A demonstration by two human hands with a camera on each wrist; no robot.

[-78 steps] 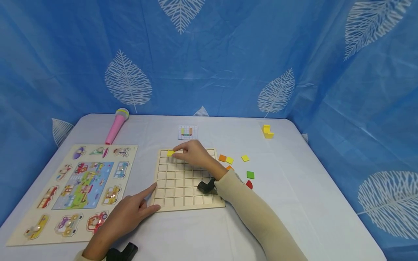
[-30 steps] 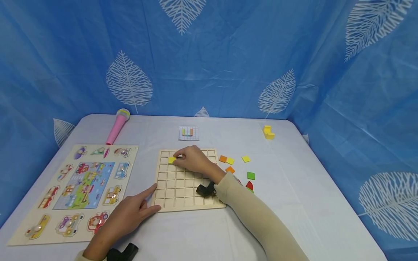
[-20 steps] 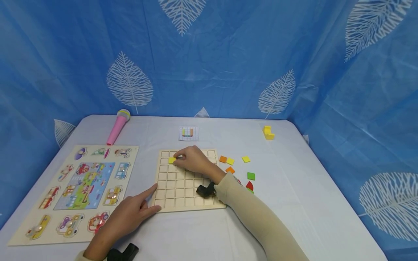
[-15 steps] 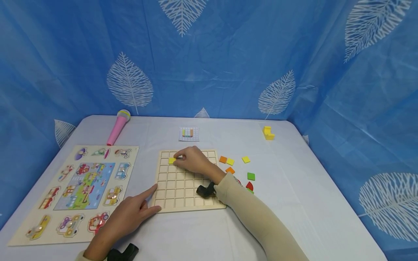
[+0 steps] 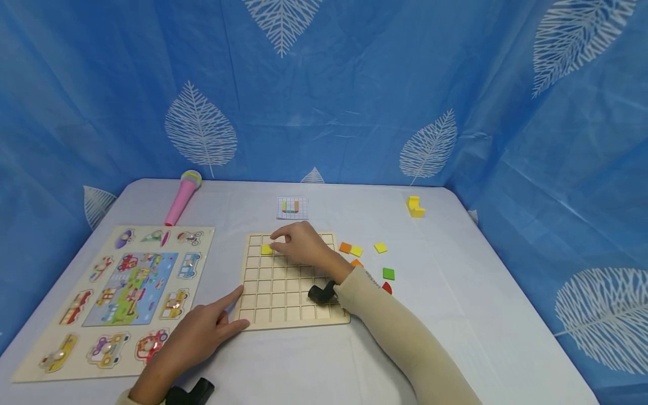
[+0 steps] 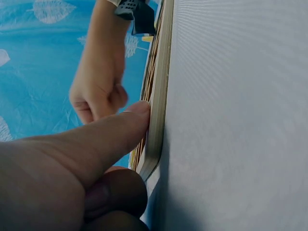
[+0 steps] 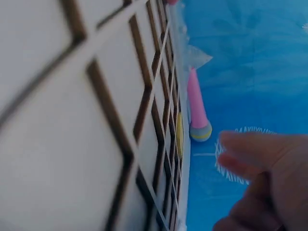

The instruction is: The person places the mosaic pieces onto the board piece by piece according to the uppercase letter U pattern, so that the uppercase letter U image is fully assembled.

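Note:
A yellow square tile [image 5: 266, 249] lies in a cell of the wooden grid board [image 5: 264, 287], second row from the far edge. Just right of that tile, my right hand [image 5: 304, 244] hovers with thumb and index finger parted and nothing between them. The right wrist view confirms a gap between the hand [image 7: 274, 168] and the tile [image 7: 180, 134] in the board. My left hand [image 5: 202, 332] touches the board's near left corner with extended index finger and thumb. In the left wrist view, its thumb [image 6: 110, 134] rests against the board's edge [image 6: 161, 96].
Loose tiles lie right of the board: orange [image 5: 345, 247], yellow [image 5: 381, 247], green [image 5: 388, 274] and red [image 5: 387, 287]. Behind stands a small pattern card [image 5: 292, 208]. A vehicle puzzle [image 5: 194, 306] and pink microphone [image 5: 179, 202] lie left; a yellow block [image 5: 415, 207] sits back right.
The yellow tile came from the far row down into the second row, held in my right hand. That hand has now let go and drawn slightly away. The left hand stays put.

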